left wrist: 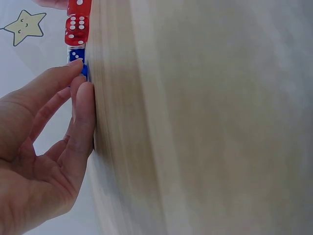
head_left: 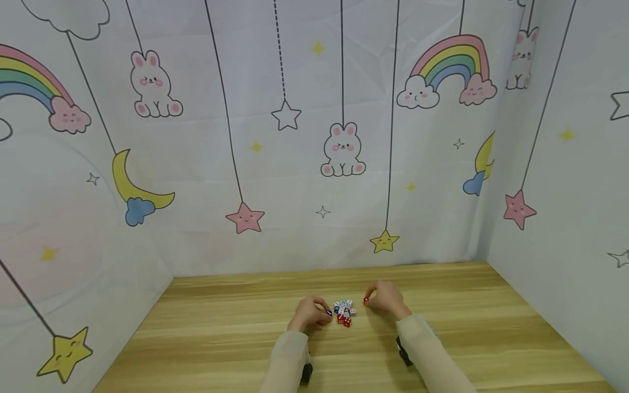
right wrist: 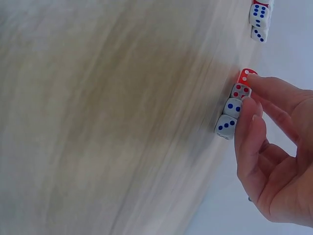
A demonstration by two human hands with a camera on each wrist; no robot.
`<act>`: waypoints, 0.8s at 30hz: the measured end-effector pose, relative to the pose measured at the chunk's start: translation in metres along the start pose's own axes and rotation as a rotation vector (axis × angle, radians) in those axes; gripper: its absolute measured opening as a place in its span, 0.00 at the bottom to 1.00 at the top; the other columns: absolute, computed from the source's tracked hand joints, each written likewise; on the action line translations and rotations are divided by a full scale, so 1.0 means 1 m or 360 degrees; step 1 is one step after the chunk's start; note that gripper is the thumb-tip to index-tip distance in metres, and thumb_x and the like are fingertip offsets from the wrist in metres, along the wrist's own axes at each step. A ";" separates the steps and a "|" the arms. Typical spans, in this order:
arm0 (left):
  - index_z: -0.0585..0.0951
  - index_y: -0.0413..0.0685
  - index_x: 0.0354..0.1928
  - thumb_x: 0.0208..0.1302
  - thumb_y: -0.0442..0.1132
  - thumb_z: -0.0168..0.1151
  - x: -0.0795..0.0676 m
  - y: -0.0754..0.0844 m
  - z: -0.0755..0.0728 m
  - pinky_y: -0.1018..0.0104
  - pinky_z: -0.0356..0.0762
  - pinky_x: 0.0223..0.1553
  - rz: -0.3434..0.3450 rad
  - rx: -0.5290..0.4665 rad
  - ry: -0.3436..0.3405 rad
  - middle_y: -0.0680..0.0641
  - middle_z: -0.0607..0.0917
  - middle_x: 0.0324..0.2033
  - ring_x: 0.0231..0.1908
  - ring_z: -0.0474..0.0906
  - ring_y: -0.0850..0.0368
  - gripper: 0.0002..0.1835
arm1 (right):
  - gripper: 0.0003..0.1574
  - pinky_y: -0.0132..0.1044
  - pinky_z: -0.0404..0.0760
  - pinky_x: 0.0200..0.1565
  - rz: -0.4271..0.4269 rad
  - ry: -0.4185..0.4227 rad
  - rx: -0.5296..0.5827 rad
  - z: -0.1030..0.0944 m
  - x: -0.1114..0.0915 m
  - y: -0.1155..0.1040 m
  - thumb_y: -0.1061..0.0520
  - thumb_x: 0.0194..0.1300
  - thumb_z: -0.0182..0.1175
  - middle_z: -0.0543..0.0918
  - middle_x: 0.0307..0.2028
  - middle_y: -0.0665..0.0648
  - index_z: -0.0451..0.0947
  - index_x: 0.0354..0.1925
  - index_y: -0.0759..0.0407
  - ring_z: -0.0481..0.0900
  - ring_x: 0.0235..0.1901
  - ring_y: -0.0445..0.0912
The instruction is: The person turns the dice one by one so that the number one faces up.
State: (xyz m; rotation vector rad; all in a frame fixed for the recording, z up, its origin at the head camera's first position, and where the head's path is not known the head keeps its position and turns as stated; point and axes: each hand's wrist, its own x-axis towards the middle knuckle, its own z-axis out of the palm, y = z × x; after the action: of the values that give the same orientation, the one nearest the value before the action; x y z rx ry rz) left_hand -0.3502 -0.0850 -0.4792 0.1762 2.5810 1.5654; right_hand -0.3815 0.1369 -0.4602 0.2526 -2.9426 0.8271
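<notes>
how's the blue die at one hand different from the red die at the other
The blue die is at the left hand; the red die is at the right hand. The blue die is left of the pile and nearer the head camera; the red die is right of it and farther back. Each touches its hand.

We see the cluster of dice blocking table-level passage between the left hand and the right hand, just beside the left, with a narrow gap before the right. Nearer than both hands, we have room between the sleeves. Outward and beyond, we could cross the tabletop until the cloth walls stop us.
</notes>
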 end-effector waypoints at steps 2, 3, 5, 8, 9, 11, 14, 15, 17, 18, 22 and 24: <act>0.81 0.36 0.30 0.45 0.27 0.66 0.000 0.000 0.000 0.66 0.78 0.18 0.0005 0.0005 0.0000 0.45 0.82 0.19 0.18 0.77 0.59 0.07 | 0.06 0.31 0.64 0.15 0.0006 0.0008 -0.0037 0.001 -0.002 -0.001 0.56 0.43 0.68 0.81 0.33 0.58 0.81 0.24 0.51 0.69 0.10 0.38; 0.81 0.36 0.30 0.45 0.27 0.66 0.000 0.000 0.001 0.66 0.78 0.18 0.0010 0.0008 0.0000 0.45 0.82 0.19 0.18 0.77 0.59 0.07 | 0.06 0.30 0.64 0.15 0.0001 0.0009 -0.0053 0.001 -0.002 -0.001 0.55 0.43 0.68 0.81 0.34 0.58 0.81 0.24 0.51 0.68 0.10 0.38; 0.81 0.36 0.30 0.45 0.27 0.66 0.000 0.000 0.001 0.66 0.78 0.18 0.0011 0.0007 0.0000 0.45 0.82 0.19 0.18 0.77 0.59 0.07 | 0.07 0.30 0.64 0.15 -0.0004 0.0010 -0.0071 0.001 -0.003 -0.001 0.55 0.43 0.68 0.81 0.35 0.58 0.81 0.26 0.51 0.69 0.10 0.37; 0.81 0.36 0.30 0.45 0.27 0.66 0.000 -0.001 0.001 0.66 0.77 0.17 0.0012 0.0003 -0.0002 0.45 0.82 0.19 0.18 0.77 0.59 0.07 | 0.10 0.30 0.64 0.15 0.0004 0.0013 -0.0066 0.001 -0.004 -0.001 0.55 0.44 0.68 0.81 0.37 0.59 0.81 0.30 0.51 0.69 0.11 0.38; 0.81 0.36 0.29 0.44 0.27 0.66 0.001 -0.001 0.001 0.66 0.77 0.17 0.0015 0.0006 -0.0001 0.45 0.82 0.18 0.18 0.77 0.60 0.07 | 0.11 0.30 0.64 0.15 0.0000 0.0025 -0.0058 0.001 -0.004 -0.002 0.55 0.45 0.68 0.81 0.38 0.59 0.81 0.31 0.51 0.69 0.11 0.39; 0.81 0.37 0.29 0.44 0.28 0.67 0.002 -0.003 0.001 0.66 0.77 0.17 0.0011 0.0003 -0.0001 0.46 0.82 0.18 0.18 0.76 0.60 0.07 | 0.12 0.31 0.65 0.15 -0.0016 0.0037 -0.0016 0.000 -0.005 -0.004 0.56 0.45 0.67 0.82 0.35 0.59 0.81 0.33 0.52 0.70 0.12 0.40; 0.81 0.38 0.29 0.44 0.28 0.67 0.003 -0.004 0.001 0.67 0.77 0.16 0.0007 -0.0006 0.0004 0.47 0.80 0.17 0.16 0.75 0.60 0.07 | 0.10 0.30 0.68 0.16 -0.0102 0.0033 0.0084 0.001 -0.006 -0.009 0.57 0.48 0.65 0.82 0.27 0.57 0.81 0.34 0.55 0.72 0.13 0.41; 0.81 0.38 0.29 0.43 0.28 0.67 0.004 -0.004 0.001 0.67 0.77 0.16 0.0004 -0.0011 0.0006 0.47 0.80 0.17 0.15 0.75 0.60 0.07 | 0.09 0.30 0.69 0.16 -0.0138 0.0022 0.0130 0.002 -0.006 -0.010 0.58 0.49 0.65 0.81 0.24 0.56 0.81 0.33 0.56 0.73 0.12 0.42; 0.81 0.38 0.29 0.43 0.28 0.67 0.004 -0.005 0.000 0.67 0.76 0.16 -0.0004 -0.0022 0.0008 0.48 0.79 0.17 0.14 0.73 0.61 0.07 | 0.06 0.31 0.72 0.16 -0.0195 -0.0041 0.0240 0.003 -0.008 -0.014 0.59 0.52 0.63 0.80 0.20 0.56 0.81 0.32 0.59 0.75 0.12 0.44; 0.81 0.38 0.29 0.43 0.28 0.67 0.005 -0.005 0.000 0.67 0.76 0.16 -0.0007 -0.0024 0.0008 0.48 0.79 0.17 0.13 0.73 0.61 0.07 | 0.06 0.32 0.73 0.15 -0.0210 -0.0083 0.0296 0.005 -0.009 -0.015 0.59 0.53 0.62 0.80 0.19 0.57 0.80 0.31 0.60 0.76 0.13 0.45; 0.81 0.38 0.29 0.43 0.28 0.67 0.005 -0.005 0.000 0.67 0.76 0.16 -0.0001 -0.0015 0.0008 0.48 0.79 0.16 0.13 0.73 0.61 0.07 | 0.05 0.34 0.75 0.15 -0.0221 -0.0224 0.0464 0.011 -0.012 -0.017 0.62 0.56 0.59 0.80 0.19 0.59 0.79 0.30 0.65 0.77 0.13 0.45; 0.81 0.38 0.29 0.43 0.28 0.67 0.004 -0.004 0.001 0.67 0.76 0.16 0.0000 -0.0010 0.0007 0.48 0.79 0.16 0.13 0.73 0.61 0.07 | 0.05 0.32 0.75 0.15 -0.0236 -0.0253 0.0476 0.014 -0.014 -0.017 0.64 0.55 0.58 0.80 0.18 0.60 0.79 0.30 0.66 0.76 0.12 0.43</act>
State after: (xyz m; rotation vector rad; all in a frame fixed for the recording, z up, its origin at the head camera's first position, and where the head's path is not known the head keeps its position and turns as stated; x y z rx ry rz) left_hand -0.3543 -0.0855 -0.4832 0.1722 2.5794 1.5752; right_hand -0.3656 0.1174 -0.4652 0.5723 -2.8832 1.2766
